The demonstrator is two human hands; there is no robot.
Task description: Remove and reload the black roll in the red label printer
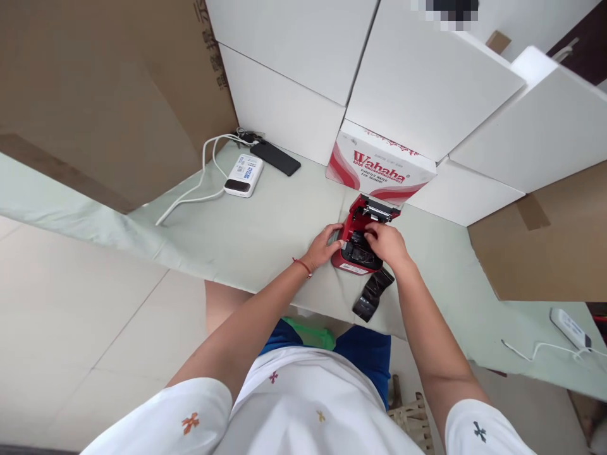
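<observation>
A small red and black device, which looks like a label printer (pixel 361 266), stands on the cloth-covered table with its lid raised. My left hand (pixel 324 245) grips its left side, thumb by the front rim and fingers along the body. Into the open compartment reaches my right hand (pixel 385 240), its fingers bent together; whatever they pinch is hidden. Dark, shiny material lies inside the compartment. Just in front of the device, a creased black strip (pixel 372 296) rests on the cloth.
Behind the device stands a red and white Wahaha carton (pixel 379 165). To the left lie a white power bank (pixel 243 175) with a cable and a black phone-like slab (pixel 275 158). Cardboard boxes flank both sides. Another white device (pixel 569 328) with a cable lies far right.
</observation>
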